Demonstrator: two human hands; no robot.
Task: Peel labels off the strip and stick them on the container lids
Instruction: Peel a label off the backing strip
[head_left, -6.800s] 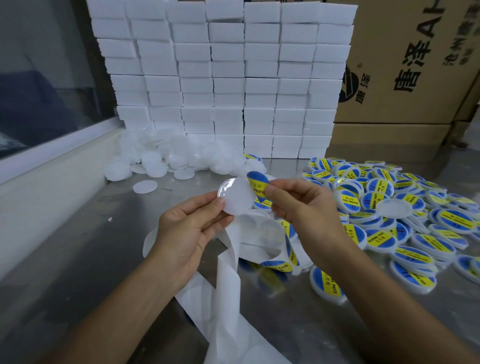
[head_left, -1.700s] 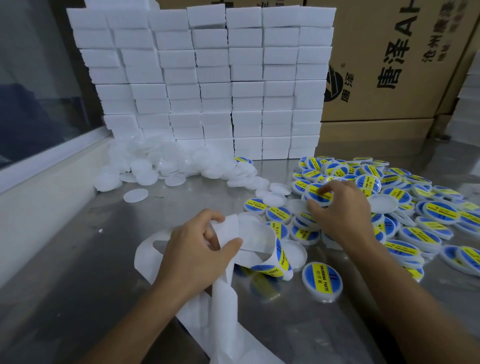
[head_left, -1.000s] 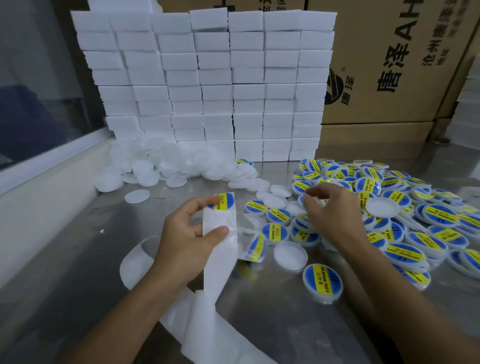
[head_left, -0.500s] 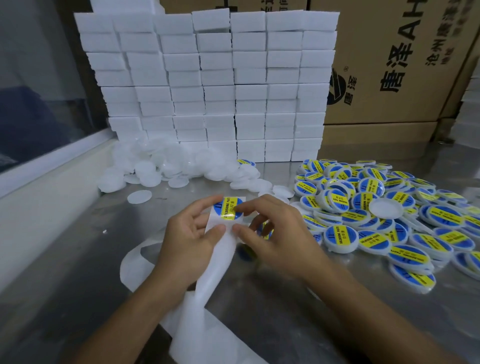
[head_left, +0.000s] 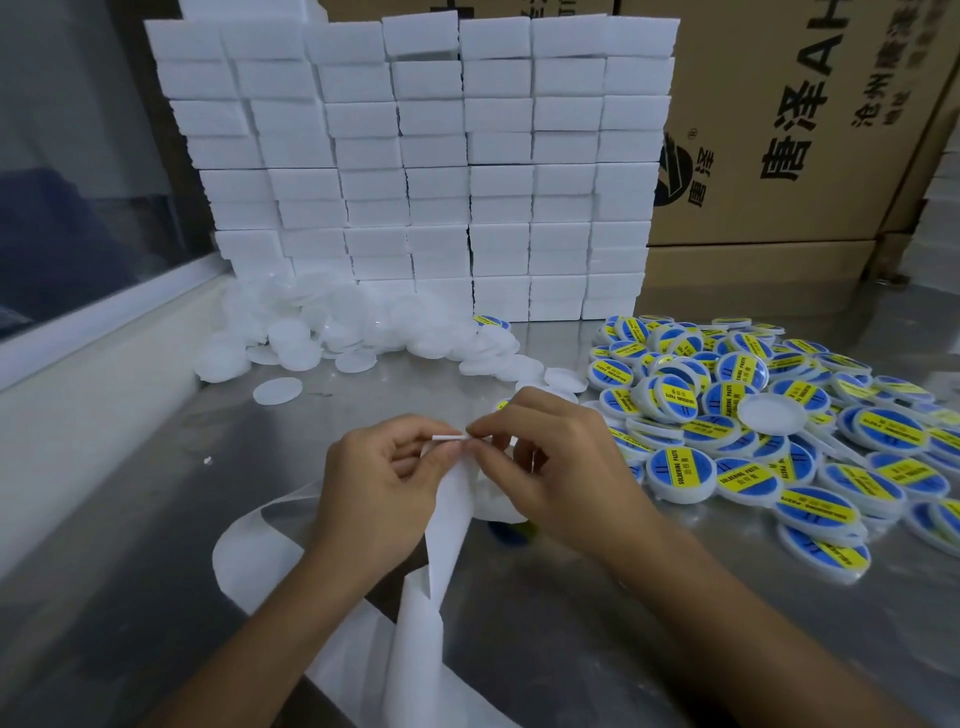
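My left hand grips the top of the white label strip, which hangs down and curls over the steel table toward me. My right hand meets it from the right and pinches the folded top edge of the strip between thumb and forefinger. The label at that edge is hidden behind my fingers. Plain white lids lie heaped at the back left. Lids with blue and yellow labels are piled on the right.
A wall of white foam blocks stands at the back. Brown cardboard boxes rise behind the labelled pile. A white ledge under a window runs along the left. One plain lid sits upside down on the labelled pile.
My right hand left the labelled pile and came to the strip. The strip's top has tipped over, so the blue and yellow label that faced me is now edge-on between both hands.
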